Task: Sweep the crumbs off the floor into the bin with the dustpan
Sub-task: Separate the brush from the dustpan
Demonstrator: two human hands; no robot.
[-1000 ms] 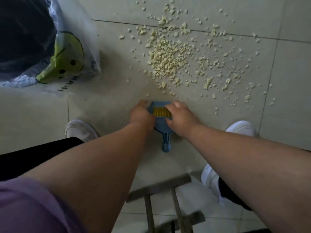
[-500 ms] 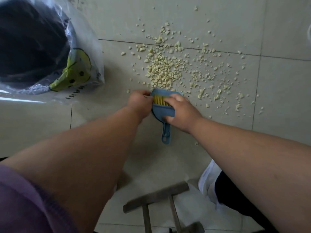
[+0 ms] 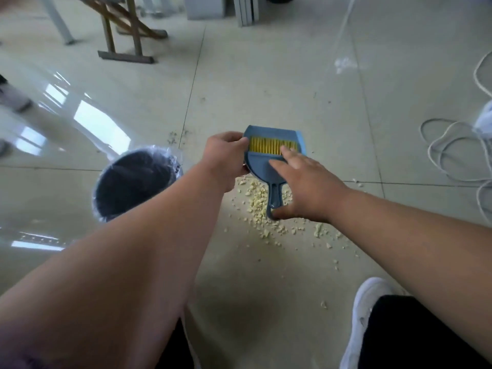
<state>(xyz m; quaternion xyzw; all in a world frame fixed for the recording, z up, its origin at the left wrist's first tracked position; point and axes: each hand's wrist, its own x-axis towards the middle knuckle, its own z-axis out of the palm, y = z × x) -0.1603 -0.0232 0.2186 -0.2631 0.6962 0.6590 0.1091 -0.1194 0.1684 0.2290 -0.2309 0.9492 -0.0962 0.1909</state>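
**Dustpan held in both hands above the crumbs**

Head view: the blue dustpan (image 3: 266, 166) is held between both hands over the tiled floor (image 3: 292, 83), its wide lip pointing away from the person and its handle pointing back toward them. A brush with yellow bristles (image 3: 269, 146) lies nested in the pan, bristles near the lip. The left hand (image 3: 226, 158) is closed on the pan's left edge, fingers curled over the rim. The right hand (image 3: 306, 187) lies over the pan's right side with fingers spread flat on the brush back, while the thumb reaches down to the end of the handle; it is pressed onto the pan and brush rather than wrapped around them.

The crumbs (image 3: 258, 201), pale yellow, lie in a heap on the floor under the handle and scatter to the right and toward the person. A few more specks sit by the tile joint beyond the bin. The bin (image 3: 133, 182), dark and lined with a clear bag, stands on the floor to the left of the left forearm, near the heap but apart from it.

A white shoe (image 3: 364, 310) and dark trouser leg show at lower right. A coil of white cord (image 3: 452, 147) lies at the right edge, and a wooden stand (image 3: 125, 30) is at the upper left.
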